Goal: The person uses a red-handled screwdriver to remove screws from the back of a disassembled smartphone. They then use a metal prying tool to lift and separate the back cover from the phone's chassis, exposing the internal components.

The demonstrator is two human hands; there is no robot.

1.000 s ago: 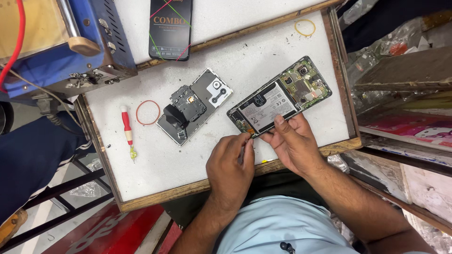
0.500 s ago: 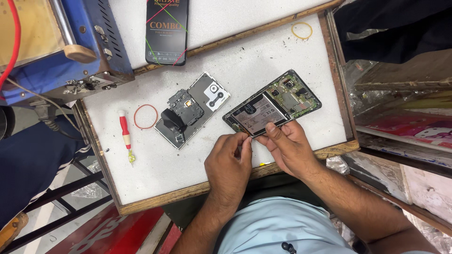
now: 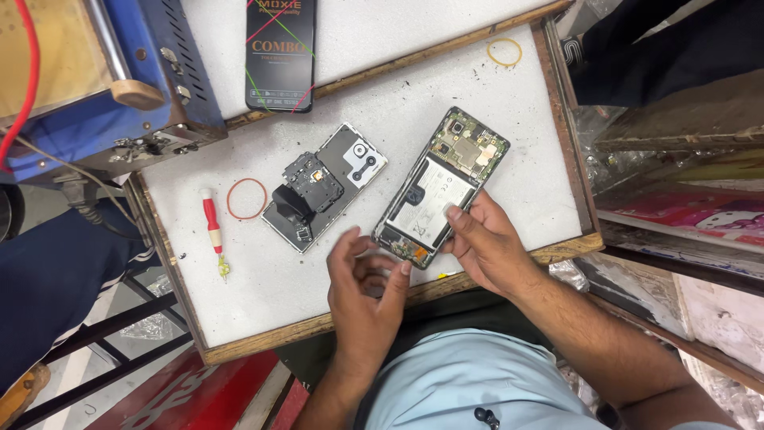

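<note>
Near the front edge of the white work tray (image 3: 509,135), the right hand (image 3: 485,247) pins the opened phone (image 3: 440,187) flat with 1 thumb on its battery while the left hand (image 3: 368,291), half-curled and empty, hovers beside its lower end, so steady downward pressure seems wise.

A flat black rectangular package (image 3: 280,54) with coloured diagonal lines lies well beyond the left hand (image 3: 364,293), at the board's far edge.

left hand (image 3: 362,279) off phone (image 3: 440,188), phone turned upright
</note>
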